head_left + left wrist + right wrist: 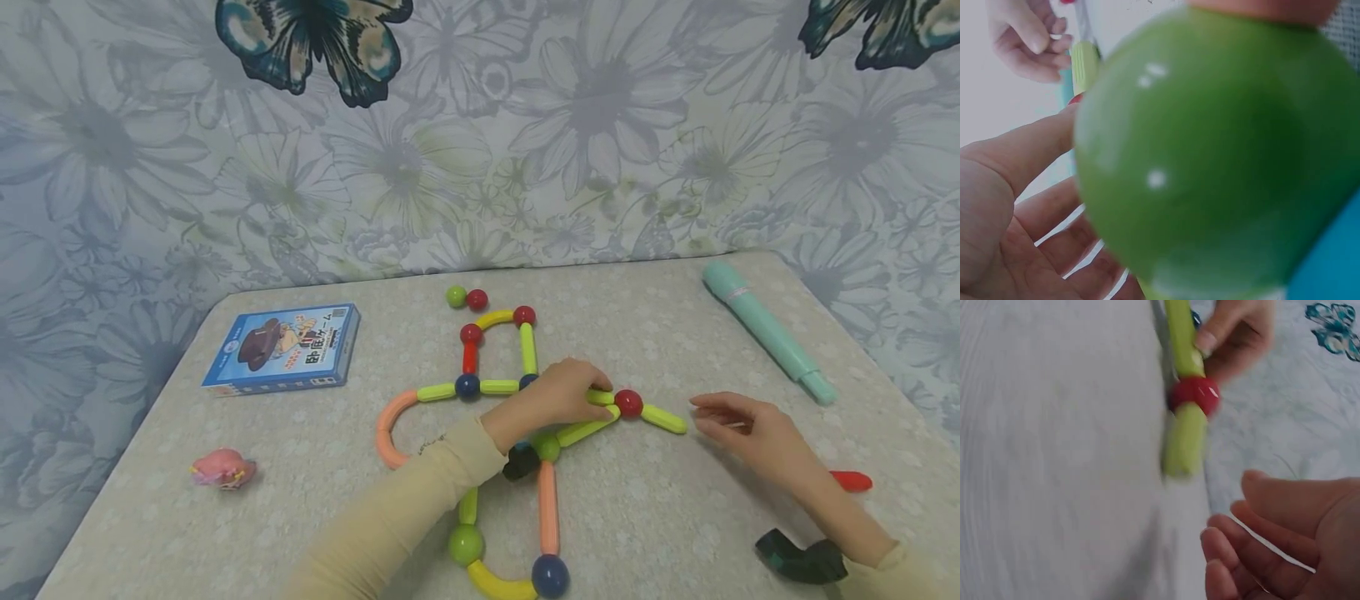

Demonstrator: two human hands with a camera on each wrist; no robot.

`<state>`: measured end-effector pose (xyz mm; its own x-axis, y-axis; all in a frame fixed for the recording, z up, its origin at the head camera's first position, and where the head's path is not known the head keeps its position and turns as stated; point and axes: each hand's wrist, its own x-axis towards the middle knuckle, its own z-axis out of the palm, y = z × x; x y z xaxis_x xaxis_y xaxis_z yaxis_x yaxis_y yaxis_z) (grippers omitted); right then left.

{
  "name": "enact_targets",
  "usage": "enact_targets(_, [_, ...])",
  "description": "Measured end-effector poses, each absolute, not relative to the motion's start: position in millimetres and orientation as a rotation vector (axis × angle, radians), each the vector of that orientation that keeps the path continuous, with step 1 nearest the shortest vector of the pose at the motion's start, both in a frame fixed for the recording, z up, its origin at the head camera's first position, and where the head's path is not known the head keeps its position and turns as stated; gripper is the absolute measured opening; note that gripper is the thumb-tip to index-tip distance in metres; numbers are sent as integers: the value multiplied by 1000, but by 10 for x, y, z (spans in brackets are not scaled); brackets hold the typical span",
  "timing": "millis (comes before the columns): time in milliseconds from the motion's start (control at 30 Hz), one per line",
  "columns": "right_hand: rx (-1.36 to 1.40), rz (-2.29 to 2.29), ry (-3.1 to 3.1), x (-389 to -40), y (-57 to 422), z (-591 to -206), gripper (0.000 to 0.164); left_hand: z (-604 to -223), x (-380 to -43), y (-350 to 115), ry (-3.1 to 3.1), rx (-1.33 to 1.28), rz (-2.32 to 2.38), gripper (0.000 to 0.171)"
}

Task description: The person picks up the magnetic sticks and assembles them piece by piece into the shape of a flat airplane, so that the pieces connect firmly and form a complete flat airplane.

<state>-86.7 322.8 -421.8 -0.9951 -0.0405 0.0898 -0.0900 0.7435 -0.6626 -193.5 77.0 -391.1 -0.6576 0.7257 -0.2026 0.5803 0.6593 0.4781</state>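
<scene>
A figure of magnetic sticks and balls lies flat on the table. My left hand (pixel 558 396) pinches a lime green stick (pixel 602 397) beside a red ball (pixel 628 404). Another lime stick (pixel 663 419) points right from that ball, its outer end free. My right hand (pixel 761 433) hovers just past this end, fingers loosely bent, holding nothing. Close to the left wrist camera, a big green ball (pixel 1210 150) hides part of the left hand. In the right wrist view, the left thumb presses on the lime stick (pixel 1184 337) above the red ball (pixel 1194 397).
A blue box (pixel 285 350) and a pink toy (pixel 223 468) are at left. Behind the figure sit a loose green ball (pixel 456 296) and red ball (pixel 477 300). A mint tube (pixel 768 329) lies at right; a dark curved piece (pixel 801 560) is near my right wrist.
</scene>
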Motion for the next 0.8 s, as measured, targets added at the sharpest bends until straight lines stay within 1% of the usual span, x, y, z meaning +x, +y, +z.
enact_targets(133, [116,889,-2952,-745,3553,-4176,28,-3931,-1931,759,2491,1014,566,40])
enact_targets(267, [162,703,-3083,-674,3818,-4205,31,-3954,-1933,748,2497,1002,579,40])
enact_targets(467, [395,528,-3098,-673,3893,-4304,27,-3962,-1920,744,2500,1005,563,47])
enact_targets(533, [415,516,-3082,-697,3851,-4300,25,-3961,-1914,743,2500,997,558,49])
enact_targets(600, [376,593,-3060,-749,3785,-4261,24,-3962,-1910,741,2502,995,547,51])
enact_targets(667, [282,743,-3023,-824,3691,-4190,26,-3966,-1911,738,2503,990,542,51])
enact_targets(800, [63,1119,-2909,-1065,3423,-4069,41,-3973,-1915,733,2508,978,539,52])
